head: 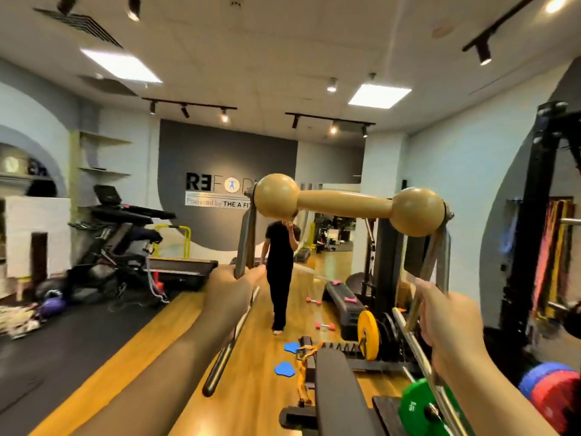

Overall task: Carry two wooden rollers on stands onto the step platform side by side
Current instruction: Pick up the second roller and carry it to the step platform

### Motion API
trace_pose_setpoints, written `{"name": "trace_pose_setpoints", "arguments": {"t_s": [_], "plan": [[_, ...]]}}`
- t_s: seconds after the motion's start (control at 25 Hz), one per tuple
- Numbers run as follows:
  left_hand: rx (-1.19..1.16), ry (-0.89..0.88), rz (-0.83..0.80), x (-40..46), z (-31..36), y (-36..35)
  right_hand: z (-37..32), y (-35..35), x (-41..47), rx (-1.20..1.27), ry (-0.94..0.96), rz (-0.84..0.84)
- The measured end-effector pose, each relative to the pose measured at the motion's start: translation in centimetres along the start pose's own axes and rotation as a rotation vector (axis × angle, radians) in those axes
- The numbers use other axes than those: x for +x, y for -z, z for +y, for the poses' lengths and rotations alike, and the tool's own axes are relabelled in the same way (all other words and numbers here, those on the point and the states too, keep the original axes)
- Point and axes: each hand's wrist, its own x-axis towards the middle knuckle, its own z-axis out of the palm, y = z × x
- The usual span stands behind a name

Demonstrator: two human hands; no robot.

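— Why a hand on each side?

— The left hand [231, 286] and right hand [440, 313] each close round a leg of the metal stand [438, 256], so the wooden roller [345, 204] rides level above them.

— Which way does it lie?

— Crosswise, bulb to bulb, from left hand to right. The step platform [341, 298] lies ahead on the floor, I think; it's blurry.

Two bare forearms are seen, no sleeves shown up to the frame edge. No watch, band or ring is seen near the fingers of the left hand [231, 289] or right hand [440, 313]. No gloves are worn. Wrists are left uncovered behind the fingers. Fingertips are blurred; nails can't be made out.
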Motion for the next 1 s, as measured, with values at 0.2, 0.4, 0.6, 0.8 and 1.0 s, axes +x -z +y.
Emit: {"name": "trace_pose_setpoints", "arguments": {"t_s": [0.2,0.4,0.6,0.8,1.0], "plan": [[0.092,-0.024,0.078,8.4,-2.7,8.4,3.2,-13.1,1.5,0.062,-0.051,-0.096],[0.136,0.011,0.215,16.1,-6.2,14.5,6.6,-24.9,2.2,0.061,-0.079,-0.168],[0.160,0.035,0.266,23.1,-11.4,17.9,10.5,-34.1,5.4,0.056,-0.134,-0.236],[0.206,0.065,0.350,31.2,-15.4,18.3,15.1,-44.5,11.1,0.091,-0.188,-0.291],[0.241,0.056,0.462,39.4,-18.1,18.6,17.8,-54.6,17.1,0.134,-0.192,-0.347]]}}
